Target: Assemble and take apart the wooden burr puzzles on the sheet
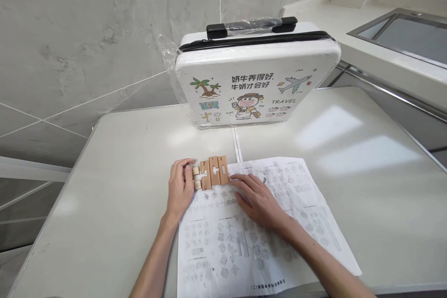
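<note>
Three notched wooden puzzle pieces lie side by side at the top left of a printed sheet [237, 237]: one marked 3 [206, 179], one marked 1 [213, 176] and one marked 2 [224, 177]. Two small pale wooden blocks [196, 171] sit apart at the left end of the row. My left hand [179, 188] rests beside these blocks, fingers bent, its thumb close to them. From the other side my right hand [258, 200] reaches over the sheet, fingers spread, with fingertips at the right edge of the piece marked 2.
A white carry case [256, 70] in clear plastic, with cartoon prints and a black handle [251, 27], stands at the back of the pale folding table [115, 195]. A grey tiled wall [104, 32] rises behind. To the right is a counter [324, 14] with a dark inset panel [412, 35].
</note>
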